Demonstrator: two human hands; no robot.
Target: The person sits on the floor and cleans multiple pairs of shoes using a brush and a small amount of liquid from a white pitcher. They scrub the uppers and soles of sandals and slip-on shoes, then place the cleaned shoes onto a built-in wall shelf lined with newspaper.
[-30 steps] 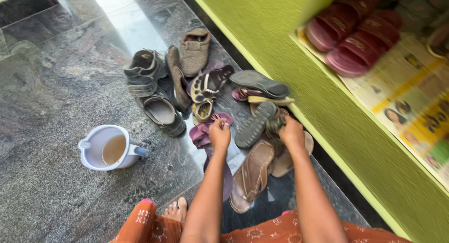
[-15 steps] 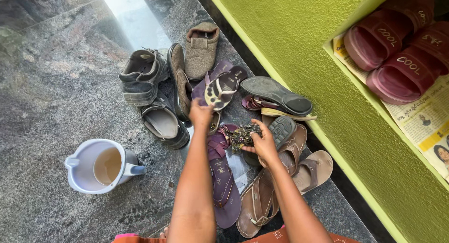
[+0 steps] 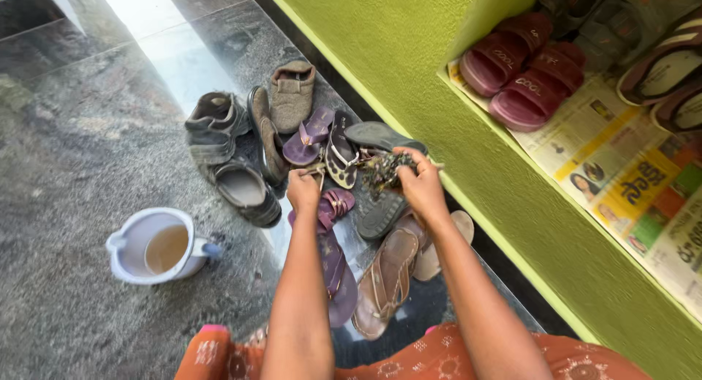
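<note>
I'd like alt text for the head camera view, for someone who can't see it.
Two bare hands work over a pile of worn shoes and sandals on a stone floor: the right hand clutches a dark scrubber, the left hand pinches a sandal strap. A white jug sits left.

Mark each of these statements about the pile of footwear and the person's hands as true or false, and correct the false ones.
1. The right hand holds a dark scrubber. True.
2. The white jug is empty. False: it holds brownish liquid.
3. The left hand is gripping the jug's handle. False: it is over the footwear pile, at a small sandal, well apart from the jug.
4. A pair of maroon slippers lies on newspaper in the green shelf. True.
5. The brown sandals lie nearest the person. True.
</note>
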